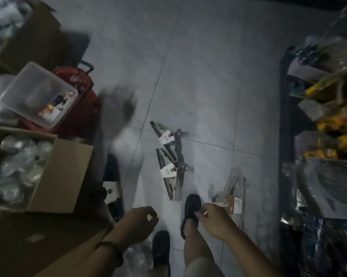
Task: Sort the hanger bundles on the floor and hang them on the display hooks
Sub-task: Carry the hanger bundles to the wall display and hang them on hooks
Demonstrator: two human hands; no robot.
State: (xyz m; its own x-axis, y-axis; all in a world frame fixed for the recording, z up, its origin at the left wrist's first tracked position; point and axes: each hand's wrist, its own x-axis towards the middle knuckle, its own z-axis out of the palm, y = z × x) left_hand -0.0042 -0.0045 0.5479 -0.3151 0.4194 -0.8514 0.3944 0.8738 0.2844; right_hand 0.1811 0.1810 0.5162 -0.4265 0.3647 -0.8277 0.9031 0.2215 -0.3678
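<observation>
Two dark hanger bundles with white tags lie on the grey tiled floor, one [168, 134] farther off and one [171, 172] nearer my feet. A paler hanger bundle [235, 188] with a brown and white tag lies to the right. My right hand [214, 218] hovers just left of that pale bundle, fingers curled, with a small pale thing at its fingertips that I cannot make out. Beside the near dark bundle, my left hand [137, 220] hangs lower left with fingers loosely curled and thumb near forefinger, holding nothing that I can see.
An open cardboard box [68, 176] of wrapped goods stands at the left, with a clear plastic tub [38, 92] on a red basket [84, 100] behind it. A dark shelf unit [286, 116] full of packaged goods lines the right. My two dark shoes [190, 212] stand on the floor.
</observation>
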